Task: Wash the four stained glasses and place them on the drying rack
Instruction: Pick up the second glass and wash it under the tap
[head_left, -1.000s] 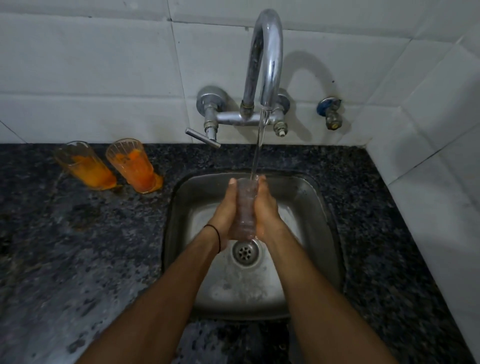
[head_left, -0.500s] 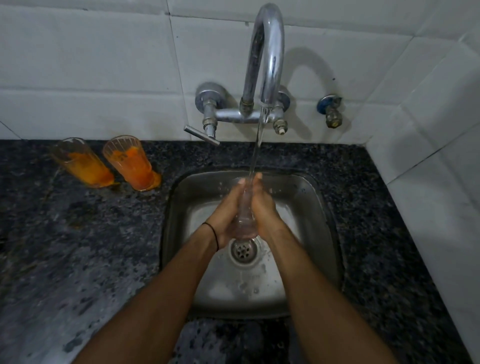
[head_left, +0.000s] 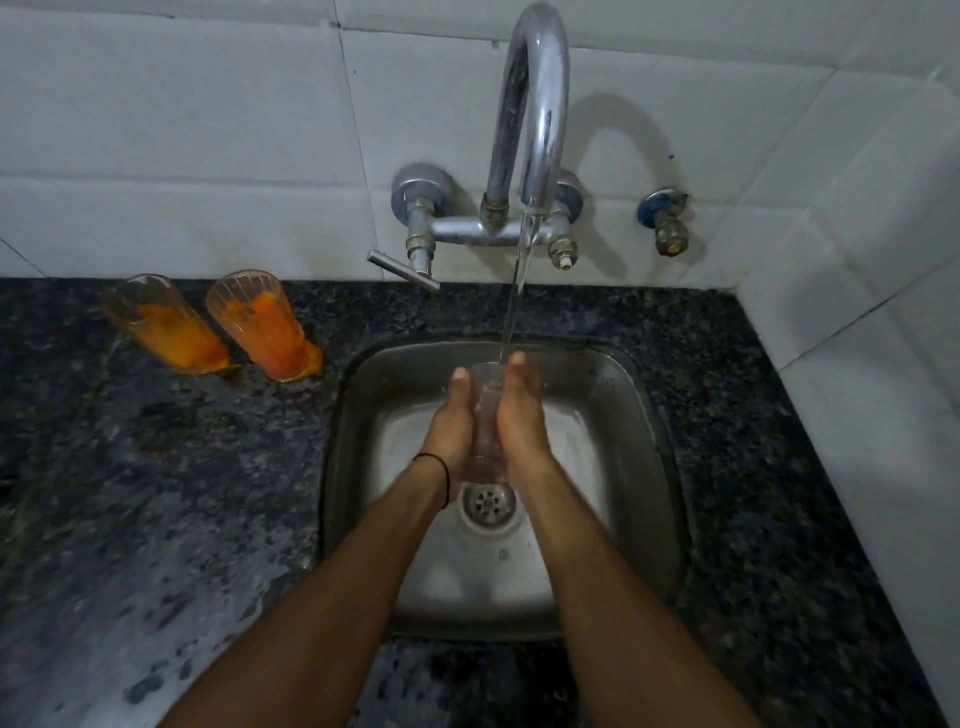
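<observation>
The glass (head_left: 485, 415) is over the sink (head_left: 644, 467), just above the drain (head_left: 488, 501). Its long axis runs 6 to 12 o'clock, mouth toward 12. The left hand (head_left: 449, 421) and right hand (head_left: 522, 415) press it between flat palms, fingers straight. Water (head_left: 511, 312) from the tap (head_left: 535, 130) at 12 falls into its mouth. At 10 o'clock on the counter (head_left: 156, 493) stand a stained glass (head_left: 166, 325) and, just beside it, a second stained glass (head_left: 260, 327), both holding orange residue. The clear glass is blurred and its sides are hidden by the palms. The bottom edge cuts off the forearms.
</observation>
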